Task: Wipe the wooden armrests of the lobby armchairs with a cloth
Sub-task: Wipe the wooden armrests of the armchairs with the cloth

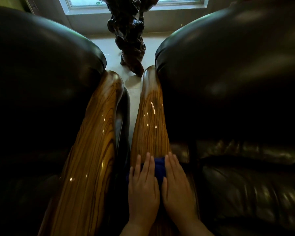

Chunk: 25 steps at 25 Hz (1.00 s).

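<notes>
Two glossy striped wooden armrests run side by side away from me. The left armrest (92,142) belongs to the left armchair, the right armrest (150,120) to the right armchair. A dark blue cloth (159,166) lies on the near part of the right armrest. My left hand (143,186) and my right hand (177,186) press flat on the cloth next to each other, fingers pointing forward. Most of the cloth is hidden under my palms.
Dark leather backs and seats of the left armchair (41,82) and the right armchair (237,82) fill both sides. A narrow gap with pale floor (134,92) separates them. A dark gnarled wooden sculpture (128,40) stands beyond, below a window (177,4).
</notes>
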{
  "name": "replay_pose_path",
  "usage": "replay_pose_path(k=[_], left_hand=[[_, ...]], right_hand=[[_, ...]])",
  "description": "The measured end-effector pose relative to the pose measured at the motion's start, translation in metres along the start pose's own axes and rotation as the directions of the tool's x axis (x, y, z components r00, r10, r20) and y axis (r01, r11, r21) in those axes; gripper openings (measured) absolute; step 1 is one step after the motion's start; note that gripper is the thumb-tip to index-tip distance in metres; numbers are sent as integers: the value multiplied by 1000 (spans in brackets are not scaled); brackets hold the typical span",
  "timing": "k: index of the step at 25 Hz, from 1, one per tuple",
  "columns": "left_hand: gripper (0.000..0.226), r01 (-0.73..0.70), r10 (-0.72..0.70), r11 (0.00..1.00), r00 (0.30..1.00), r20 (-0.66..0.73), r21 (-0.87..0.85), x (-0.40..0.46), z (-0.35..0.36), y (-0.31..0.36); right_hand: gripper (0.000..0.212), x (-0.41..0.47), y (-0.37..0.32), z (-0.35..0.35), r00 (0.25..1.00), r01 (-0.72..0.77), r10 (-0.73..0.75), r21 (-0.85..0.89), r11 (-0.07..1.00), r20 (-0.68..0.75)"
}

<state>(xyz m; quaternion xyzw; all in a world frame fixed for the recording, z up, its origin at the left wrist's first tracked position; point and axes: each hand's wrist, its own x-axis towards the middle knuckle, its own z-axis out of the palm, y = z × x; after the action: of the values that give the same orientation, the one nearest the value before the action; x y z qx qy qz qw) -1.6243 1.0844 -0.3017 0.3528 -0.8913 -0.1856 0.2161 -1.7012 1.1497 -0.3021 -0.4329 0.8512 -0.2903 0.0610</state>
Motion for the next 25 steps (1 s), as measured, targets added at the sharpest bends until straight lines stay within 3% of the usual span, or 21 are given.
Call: replay_pose_path(k=[6, 13, 18, 21, 25], left_hand=[[52, -16, 16, 999, 1000, -1, 28, -46, 6, 2], [49, 34, -30, 995, 998, -47, 99, 63, 6, -1], [49, 35, -35, 999, 999, -9, 19, 129, 8, -14], [56, 62, -61, 998, 996, 64, -13, 141, -2, -12], [63, -11, 11, 999, 1000, -9, -45, 124, -39, -26]], right_hand=[[61, -51, 3, 2, 999, -27, 25, -78, 997, -28], [54, 55, -7, 1, 997, -29, 34, 75, 997, -68], [52, 127, 0, 4, 1000, 23, -22, 19, 1000, -12], [53, 141, 4, -5, 998, 16, -18, 27, 1000, 68], [54, 130, 18, -38, 990, 138, -133, 135, 981, -44]])
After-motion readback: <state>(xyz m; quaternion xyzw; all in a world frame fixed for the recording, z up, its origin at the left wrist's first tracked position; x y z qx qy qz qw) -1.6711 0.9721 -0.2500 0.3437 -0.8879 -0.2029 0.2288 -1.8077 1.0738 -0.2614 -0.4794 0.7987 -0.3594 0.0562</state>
